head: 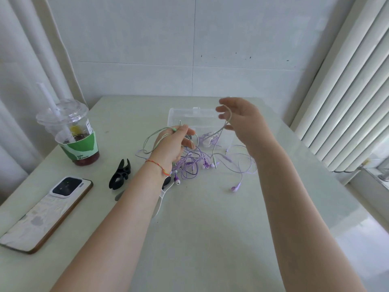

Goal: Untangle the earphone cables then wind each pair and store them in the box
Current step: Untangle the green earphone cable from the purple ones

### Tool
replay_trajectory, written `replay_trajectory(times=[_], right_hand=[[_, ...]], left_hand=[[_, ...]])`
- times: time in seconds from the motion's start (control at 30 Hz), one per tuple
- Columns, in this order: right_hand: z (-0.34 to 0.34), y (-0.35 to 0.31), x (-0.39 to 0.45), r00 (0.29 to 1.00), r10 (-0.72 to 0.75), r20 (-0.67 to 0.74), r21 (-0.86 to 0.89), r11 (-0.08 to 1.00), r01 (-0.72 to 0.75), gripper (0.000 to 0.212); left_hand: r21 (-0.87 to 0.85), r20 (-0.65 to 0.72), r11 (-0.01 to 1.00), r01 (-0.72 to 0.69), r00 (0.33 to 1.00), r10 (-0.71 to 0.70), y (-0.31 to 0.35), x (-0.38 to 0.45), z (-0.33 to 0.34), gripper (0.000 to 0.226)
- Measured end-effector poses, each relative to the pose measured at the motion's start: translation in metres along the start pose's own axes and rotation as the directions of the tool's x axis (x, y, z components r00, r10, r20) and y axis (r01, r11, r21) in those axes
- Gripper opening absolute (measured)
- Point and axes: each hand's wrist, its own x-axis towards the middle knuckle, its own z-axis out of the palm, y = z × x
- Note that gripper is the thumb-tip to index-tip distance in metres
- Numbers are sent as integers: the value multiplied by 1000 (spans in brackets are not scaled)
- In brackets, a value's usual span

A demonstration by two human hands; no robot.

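Note:
My left hand (171, 147) is raised over the table and holds loops of a pale green earphone cable (151, 137) wound round its fingers. That green cable runs right and up to my right hand (242, 116), whose fingers pinch it at about box height. Below both hands a tangle of purple earphone cables (193, 163) lies on the table, with one purple earbud (235, 187) trailing out to the right and another (177, 180) near my left wrist. Behind the tangle stands the clear plastic box (183, 115), with some purple cable inside it.
At the left stand a plastic drink cup with a straw (71, 133), a black hair claw (121, 175) and a phone lying face down (48, 209). A white object (161, 202) lies partly under my left forearm. A radiator (353, 91) lines the right side.

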Motion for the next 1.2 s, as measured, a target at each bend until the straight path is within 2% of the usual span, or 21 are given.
replay_trajectory(times=[0.07, 0.13, 0.27, 0.33, 0.43, 0.53, 0.6, 0.7, 0.73, 0.77, 0.8, 0.87, 0.93, 1.0, 1.07, 1.13, 1.2], right_hand=[[-1, 0, -1, 995, -88, -50, -14, 996, 88, 54], [-2, -4, -3, 991, -118, -70, 76, 990, 123, 63], [-1, -18, -9, 982, -128, -138, 92, 986, 141, 42], [-2, -21, -10, 986, -91, -136, 65, 993, 101, 32], [-4, -13, -8, 974, -51, -221, -192, 981, 8, 26], [-6, -2, -6, 931, -77, -358, -509, 851, -126, 20], [-7, 1, -6, 909, -84, -409, -638, 738, -219, 16], [-5, 8, -5, 891, -64, -449, -779, 517, -355, 26], [-4, 11, -4, 899, -52, -435, -806, 467, -363, 28], [-4, 11, -3, 920, -46, -389, -825, 461, -327, 27], [-3, 11, -3, 950, -47, -307, -826, 510, -242, 25], [0, 4, -5, 995, -19, -100, -692, 720, -56, 27], [11, -7, -12, 992, 27, 122, -488, 872, 36, 27], [22, -10, -18, 959, 68, 274, -451, 890, 66, 21], [29, -6, -21, 924, 127, 362, -502, 862, 78, 22], [33, -3, -23, 902, 148, 406, -508, 857, 88, 19], [34, -1, -21, 925, 91, 368, -463, 881, 97, 11]], left_hand=[[38, -73, 999, 15, 997, -13, -2, 2, -1, 30], [63, -110, 998, 28, 994, -20, -3, 3, -3, 29], [94, -108, 995, 27, 994, -17, -3, 3, -4, 29], [124, -87, 992, 34, 996, -23, -3, 2, -3, 29], [149, -6, 988, 36, 999, -36, -3, 0, -3, 30], [142, 76, 990, 16, 997, -27, 1, -5, -1, 33], [164, 108, 986, 11, 994, -29, 3, -6, 0, 31], [214, 104, 976, 40, 993, -63, 4, -3, -1, 33], [230, 103, 972, 45, 992, -71, 4, -3, -1, 35], [251, 111, 967, 47, 991, -77, 5, -3, -2, 36], [286, 135, 957, 41, 987, -83, 6, -5, -3, 36], [415, 206, 910, 10, 973, -105, 13, -12, -4, 33], [551, 269, 834, -26, 952, -148, 19, -21, -4, 31], [605, 310, 796, -33, 930, -197, 23, -28, -1, 33], [588, 330, 809, -15, 917, -223, 24, -32, 2, 23], [565, 328, 825, 5, 916, -230, 22, -32, 3, 16], [573, 322, 820, -18, 924, -205, 18, -29, 1, 15]])
